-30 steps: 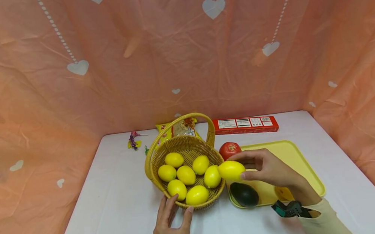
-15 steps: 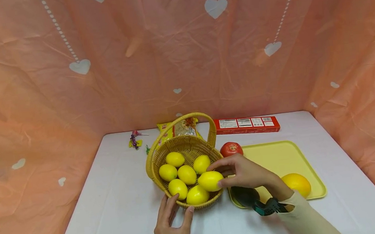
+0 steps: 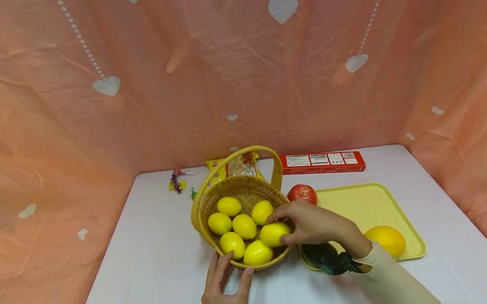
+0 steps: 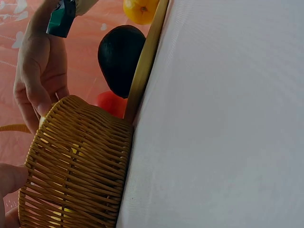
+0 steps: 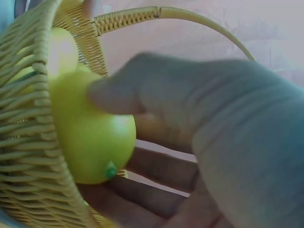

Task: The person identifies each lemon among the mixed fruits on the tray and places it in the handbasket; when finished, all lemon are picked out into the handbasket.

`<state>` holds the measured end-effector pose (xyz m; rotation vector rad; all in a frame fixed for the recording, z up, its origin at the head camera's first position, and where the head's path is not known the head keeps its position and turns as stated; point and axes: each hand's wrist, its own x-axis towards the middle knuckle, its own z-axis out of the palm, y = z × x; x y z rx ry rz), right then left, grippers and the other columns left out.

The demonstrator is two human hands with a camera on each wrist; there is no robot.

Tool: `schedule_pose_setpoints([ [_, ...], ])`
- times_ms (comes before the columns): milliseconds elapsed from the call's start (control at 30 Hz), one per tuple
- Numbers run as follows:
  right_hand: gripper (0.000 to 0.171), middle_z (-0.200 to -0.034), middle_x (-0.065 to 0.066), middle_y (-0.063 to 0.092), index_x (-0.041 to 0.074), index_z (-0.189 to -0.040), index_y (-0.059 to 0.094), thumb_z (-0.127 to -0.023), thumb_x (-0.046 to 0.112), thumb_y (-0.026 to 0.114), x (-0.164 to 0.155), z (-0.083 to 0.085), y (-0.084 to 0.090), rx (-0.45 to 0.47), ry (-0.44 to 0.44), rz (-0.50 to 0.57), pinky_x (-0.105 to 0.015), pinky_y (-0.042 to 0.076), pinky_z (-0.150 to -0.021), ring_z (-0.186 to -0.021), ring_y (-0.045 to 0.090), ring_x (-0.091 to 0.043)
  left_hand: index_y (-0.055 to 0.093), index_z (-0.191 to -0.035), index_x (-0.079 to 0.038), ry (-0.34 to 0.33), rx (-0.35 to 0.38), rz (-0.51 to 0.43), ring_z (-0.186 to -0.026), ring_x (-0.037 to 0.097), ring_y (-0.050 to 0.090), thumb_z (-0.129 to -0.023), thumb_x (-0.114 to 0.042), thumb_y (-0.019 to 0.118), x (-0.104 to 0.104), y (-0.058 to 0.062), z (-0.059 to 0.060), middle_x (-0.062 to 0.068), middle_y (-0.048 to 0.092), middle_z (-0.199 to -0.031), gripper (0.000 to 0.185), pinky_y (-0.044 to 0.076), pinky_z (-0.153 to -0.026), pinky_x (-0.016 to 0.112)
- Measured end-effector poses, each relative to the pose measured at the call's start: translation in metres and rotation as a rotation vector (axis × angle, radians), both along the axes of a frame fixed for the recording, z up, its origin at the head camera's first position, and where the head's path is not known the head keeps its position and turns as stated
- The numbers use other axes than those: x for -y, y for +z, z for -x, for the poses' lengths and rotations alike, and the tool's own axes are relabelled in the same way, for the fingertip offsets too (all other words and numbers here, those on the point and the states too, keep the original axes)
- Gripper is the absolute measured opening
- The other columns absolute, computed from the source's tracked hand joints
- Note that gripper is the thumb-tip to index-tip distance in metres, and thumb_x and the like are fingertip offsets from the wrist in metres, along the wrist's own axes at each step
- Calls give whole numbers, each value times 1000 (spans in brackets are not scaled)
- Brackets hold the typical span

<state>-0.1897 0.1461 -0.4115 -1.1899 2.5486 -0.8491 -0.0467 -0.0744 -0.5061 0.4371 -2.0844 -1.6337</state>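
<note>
A round wicker basket [image 3: 240, 185] with an arched handle stands tilted toward me, with several lemons [image 3: 244, 226] inside. At its front, my left hand [image 3: 226, 295] holds the rim, fingertips over the edge and thumb against the outside. My right hand [image 3: 309, 221] reaches over the right rim, thumb and fingers around a lemon [image 3: 274, 234] lying low among the others. In the right wrist view this lemon [image 5: 99, 142] shows a green tip, with the thumb on top and fingers beneath. The left wrist view shows the basket's woven outer wall [image 4: 76, 166].
Right of the basket lies a yellow tray [image 3: 354, 200] with a dark avocado [image 3: 317, 253], partly behind the wrist strap, and an orange [image 3: 386, 241]. A pomegranate [image 3: 302, 194] sits at its corner. Behind are a red box [image 3: 324, 162], snack bag [image 3: 242, 166] and wrapped candies [image 3: 176, 183].
My right hand has carried the lemon left from above the basket's right rim and lowered it inside. The orange on the tray has come into full view. The left hand stays on the rim.
</note>
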Motion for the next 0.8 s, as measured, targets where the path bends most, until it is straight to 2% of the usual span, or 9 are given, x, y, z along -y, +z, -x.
schedule_pose_setpoints([
  [67,40,-121,3,79,13,-128,80,-88,14,84,3,-1,-2,-23,-13,2,-31,64,-95,-103,68,-8,81,-128,-19,-1,4,0,-127,37,73,-83,-10,97,0,0,0,22,60,-156,49,57,-103,13],
  [267,44,-133,-3,77,10,-135,76,-92,14,85,11,-3,-10,-92,-54,-5,-43,62,-110,-123,72,-20,81,-129,-18,-2,-5,-3,-126,36,74,-83,-9,97,0,-1,0,22,61,-156,49,57,-101,12],
  [400,42,-128,-3,79,9,-131,78,-90,14,87,10,-4,-11,-100,-65,-10,-42,63,-107,-117,72,-18,81,-128,-17,3,-15,5,-124,36,74,-83,-8,97,-1,-1,-1,22,61,-155,49,57,-100,11],
  [533,41,-123,-2,79,9,-128,79,-87,13,87,5,-6,-7,-68,-72,-15,-38,65,-102,-109,70,-16,81,-128,-17,7,-26,8,-122,36,75,-82,-6,97,-1,-3,-1,23,61,-154,50,57,-100,10],
  [667,42,-128,-5,79,7,-130,78,-90,14,87,-2,-6,-3,-37,-103,5,-44,64,-104,-113,73,-23,81,-128,-18,7,-37,11,-122,35,75,-82,-5,96,0,-3,0,23,62,-153,50,57,-99,10],
  [800,41,-128,-9,79,6,-130,77,-92,17,87,-9,-7,-2,-44,-148,35,-48,65,-103,-114,74,-29,81,-128,-18,7,-37,19,-122,35,75,-82,-6,96,0,-4,0,22,62,-153,50,56,-99,9],
])
